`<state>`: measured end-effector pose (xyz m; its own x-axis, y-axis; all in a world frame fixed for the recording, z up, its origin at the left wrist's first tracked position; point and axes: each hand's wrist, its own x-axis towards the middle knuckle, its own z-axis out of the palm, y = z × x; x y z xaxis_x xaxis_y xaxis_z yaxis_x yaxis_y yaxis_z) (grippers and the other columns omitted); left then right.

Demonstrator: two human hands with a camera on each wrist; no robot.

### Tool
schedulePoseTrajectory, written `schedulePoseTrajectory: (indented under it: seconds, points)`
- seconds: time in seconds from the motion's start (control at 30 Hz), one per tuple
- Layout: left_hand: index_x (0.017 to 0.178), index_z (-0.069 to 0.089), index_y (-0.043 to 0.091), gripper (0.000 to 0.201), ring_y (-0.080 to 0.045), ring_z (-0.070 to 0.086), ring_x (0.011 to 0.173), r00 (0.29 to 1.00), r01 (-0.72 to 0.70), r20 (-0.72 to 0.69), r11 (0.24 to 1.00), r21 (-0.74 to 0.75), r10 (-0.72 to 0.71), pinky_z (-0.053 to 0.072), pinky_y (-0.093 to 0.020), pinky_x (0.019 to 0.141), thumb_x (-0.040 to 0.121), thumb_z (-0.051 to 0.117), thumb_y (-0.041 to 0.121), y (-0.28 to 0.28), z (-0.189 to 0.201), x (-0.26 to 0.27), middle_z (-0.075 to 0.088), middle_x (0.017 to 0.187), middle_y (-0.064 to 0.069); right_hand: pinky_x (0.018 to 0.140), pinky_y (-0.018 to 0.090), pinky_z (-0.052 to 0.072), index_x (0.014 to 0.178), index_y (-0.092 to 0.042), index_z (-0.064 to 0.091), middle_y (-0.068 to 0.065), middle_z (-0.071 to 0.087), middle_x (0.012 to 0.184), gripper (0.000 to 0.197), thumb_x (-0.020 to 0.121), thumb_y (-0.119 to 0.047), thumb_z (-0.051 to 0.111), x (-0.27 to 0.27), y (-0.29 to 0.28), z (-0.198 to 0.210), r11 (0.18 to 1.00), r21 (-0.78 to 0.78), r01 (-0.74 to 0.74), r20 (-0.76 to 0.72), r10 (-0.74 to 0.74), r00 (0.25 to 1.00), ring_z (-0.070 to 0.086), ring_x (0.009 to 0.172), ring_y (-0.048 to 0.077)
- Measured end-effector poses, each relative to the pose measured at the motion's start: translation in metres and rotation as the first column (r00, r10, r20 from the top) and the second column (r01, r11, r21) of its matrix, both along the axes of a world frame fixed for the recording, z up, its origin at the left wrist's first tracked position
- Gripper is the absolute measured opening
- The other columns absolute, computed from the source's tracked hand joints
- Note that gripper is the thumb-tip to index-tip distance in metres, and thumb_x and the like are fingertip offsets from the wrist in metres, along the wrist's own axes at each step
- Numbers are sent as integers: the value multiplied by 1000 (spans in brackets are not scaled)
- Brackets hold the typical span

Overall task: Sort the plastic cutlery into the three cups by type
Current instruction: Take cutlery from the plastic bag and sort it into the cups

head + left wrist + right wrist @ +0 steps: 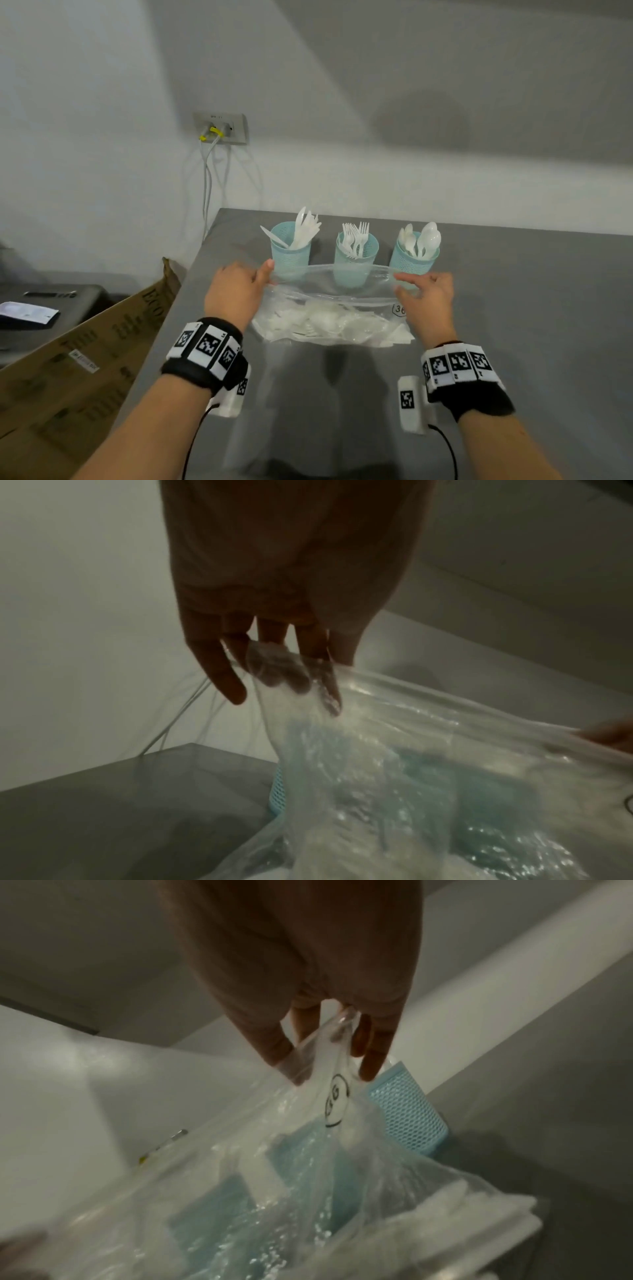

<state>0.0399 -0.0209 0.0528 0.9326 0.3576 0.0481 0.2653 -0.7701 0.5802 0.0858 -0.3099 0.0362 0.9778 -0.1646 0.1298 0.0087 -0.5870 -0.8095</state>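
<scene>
Three light-blue mesh cups stand in a row at the back of the grey table (513, 308): the left cup (291, 255) holds white knives, the middle cup (356, 257) forks, the right cup (412, 258) spoons. In front of them a clear plastic bag (329, 318) with white cutlery in its bottom is held up by its top corners. My left hand (239, 287) pinches the left corner (291, 680). My right hand (424, 298) pinches the right corner (329, 1053), beside the bag's printed round label (337, 1099).
A cardboard box (78, 363) leans against the table's left edge. A wall socket with cables (219, 128) sits behind the table's left corner. A dark surface with a paper (27, 313) lies at far left.
</scene>
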Motion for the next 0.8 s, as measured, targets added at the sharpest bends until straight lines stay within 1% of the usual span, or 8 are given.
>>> schedulePoseTrajectory:
  seconds: [0.07,0.17,0.3,0.4,0.47,0.53,0.7,0.8]
  points:
    - [99,73,26,18,-26,61,92,997,-16,-79,999,28,18,51,-33,79,83,66,32,-3,-1,0,63,97,-5,101,26,40,116,-29,65,3,27,118,50,78,3,63,-1,0,-6,1000,2,3,-14,-3,1000,41,113,26]
    - [141,38,38,85,-23,52,103,974,124,-165,973,-194,-157,50,-32,89,72,66,-3,-11,-12,1,33,127,-3,83,25,52,129,-38,50,2,31,119,79,77,21,43,-8,4,-7,968,230,-97,-130,129,983,52,108,31]
    - [141,28,25,83,-23,47,107,974,107,-124,867,-487,-190,54,-29,74,73,60,-13,-29,-33,8,22,124,-3,60,37,52,121,-29,54,7,54,121,58,87,15,38,2,8,-29,823,561,85,-342,138,929,71,75,31]
    - [119,41,7,47,-30,53,103,976,-85,-217,914,-396,-3,50,-42,93,81,67,18,-33,-46,18,26,128,-9,71,27,47,120,-14,59,13,65,105,31,93,-29,52,11,14,-45,943,314,108,-492,65,868,69,74,21]
    - [123,46,1,64,-29,54,108,921,-44,-389,991,-129,-10,45,-38,96,82,63,47,-32,-52,21,23,136,-12,94,31,41,123,-12,61,11,52,129,57,80,-51,65,15,16,-49,997,71,-11,-572,50,819,54,113,25]
    - [125,49,3,76,-27,42,118,887,50,-462,990,134,18,43,-38,93,78,58,61,-30,-55,22,25,135,-10,100,27,33,122,-11,62,8,36,137,61,76,-48,71,16,15,-49,976,-165,-141,-605,13,796,38,118,25]
    - [103,64,15,32,-27,39,111,947,162,-322,895,415,-22,39,-34,90,84,52,37,-31,-55,24,42,120,-10,90,36,38,91,-10,69,9,44,117,23,85,-25,53,4,19,-42,674,-734,-86,-219,-115,969,40,106,29]
    - [104,57,7,25,-30,55,97,962,246,-183,933,261,-203,44,-35,81,92,47,25,-35,-46,22,57,106,-13,86,34,41,92,-4,65,12,51,109,19,90,-11,48,6,24,-40,720,-676,-160,-135,92,987,47,101,28]
